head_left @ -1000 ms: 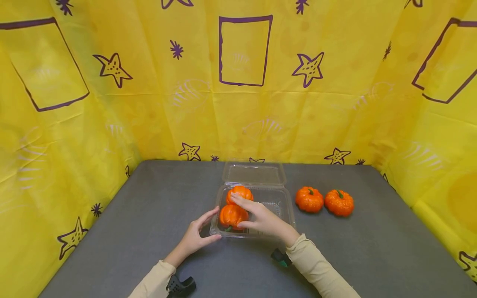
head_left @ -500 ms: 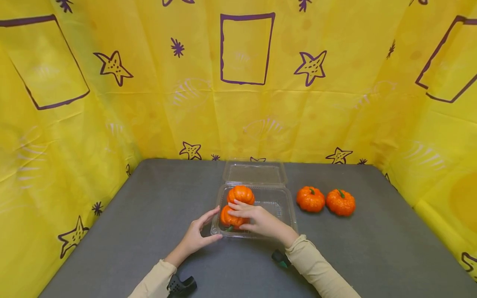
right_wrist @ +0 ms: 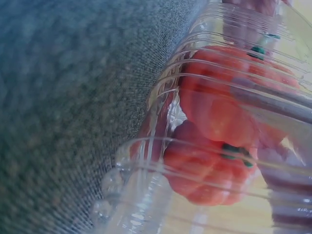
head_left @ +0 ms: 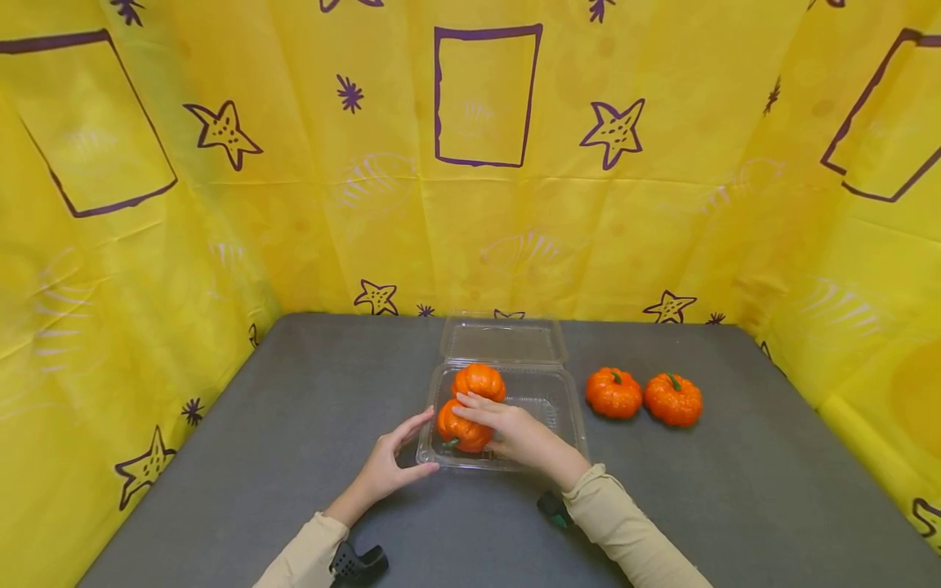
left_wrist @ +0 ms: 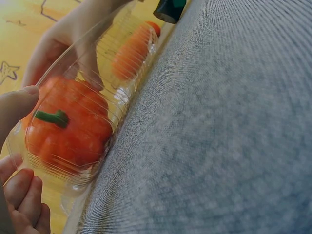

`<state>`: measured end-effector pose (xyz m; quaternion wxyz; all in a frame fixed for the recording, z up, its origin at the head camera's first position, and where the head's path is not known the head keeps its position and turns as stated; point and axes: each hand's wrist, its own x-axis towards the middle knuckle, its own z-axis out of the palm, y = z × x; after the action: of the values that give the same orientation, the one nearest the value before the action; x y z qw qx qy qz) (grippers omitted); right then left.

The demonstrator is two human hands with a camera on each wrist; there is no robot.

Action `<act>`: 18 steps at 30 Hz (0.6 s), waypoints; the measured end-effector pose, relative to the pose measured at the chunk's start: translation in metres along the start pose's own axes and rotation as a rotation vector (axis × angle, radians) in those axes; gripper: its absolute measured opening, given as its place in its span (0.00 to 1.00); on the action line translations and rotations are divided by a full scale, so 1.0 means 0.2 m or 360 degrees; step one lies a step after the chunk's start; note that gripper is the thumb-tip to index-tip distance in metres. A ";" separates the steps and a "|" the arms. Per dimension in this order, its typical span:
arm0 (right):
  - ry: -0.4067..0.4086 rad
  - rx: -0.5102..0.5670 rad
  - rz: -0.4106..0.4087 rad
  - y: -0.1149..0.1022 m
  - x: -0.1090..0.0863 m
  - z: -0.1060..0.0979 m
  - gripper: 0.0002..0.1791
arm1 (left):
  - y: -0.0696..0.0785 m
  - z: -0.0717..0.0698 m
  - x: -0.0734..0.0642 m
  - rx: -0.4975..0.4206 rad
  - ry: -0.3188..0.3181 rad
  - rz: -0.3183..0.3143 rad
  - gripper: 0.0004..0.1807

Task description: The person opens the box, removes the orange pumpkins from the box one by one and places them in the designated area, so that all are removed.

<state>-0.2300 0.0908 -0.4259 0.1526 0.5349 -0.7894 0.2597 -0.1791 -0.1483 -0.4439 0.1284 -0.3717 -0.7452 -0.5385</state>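
Front pumpkin (head_left: 466, 433) sits in the left half of the clear container (head_left: 551, 408), stem tipped toward the front-left corner. Left hand (head_left: 384, 467): thumb and fingers spread wide, bracketing that corner from outside. Right hand (head_left: 520, 434): pinching the front pumpkin, fingers over the top, thumb low on its right side. Back pumpkin (head_left: 479, 378) just behind; fingers partly cover where the two meet. Lid (head_left: 503, 343) laid open at the rear. Farther right, third pumpkin (head_left: 613, 394) and fourth pumpkin (head_left: 674, 402) side by side on the table (head_left: 750, 490).

Risks, my reading: a slack left hand could let the thin container slide or swivel under a push. Released early, the tilted front pumpkin might roll. Those same fingers may nudge the back pumpkin rightward.

Placement: front pumpkin lies between the hands, right of the left hand with the container wall between, directly under the right hand's fingers.
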 end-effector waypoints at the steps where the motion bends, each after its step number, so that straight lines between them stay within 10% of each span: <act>1: 0.0021 -0.0024 -0.0005 0.00 0.00 0.00 0.34 | 0.00 0.00 0.00 -0.0002 0.0001 0.0001 0.34; 18: 0.0065 0.0122 0.0176 -0.02 -0.01 -0.03 0.38 | 0.01 0.00 0.00 0.0024 -0.0002 -0.0061 0.35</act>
<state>-0.2264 0.0948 -0.4210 0.1335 0.4905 -0.8040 0.3086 -0.1777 -0.1485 -0.4428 0.1204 -0.3568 -0.7563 -0.5349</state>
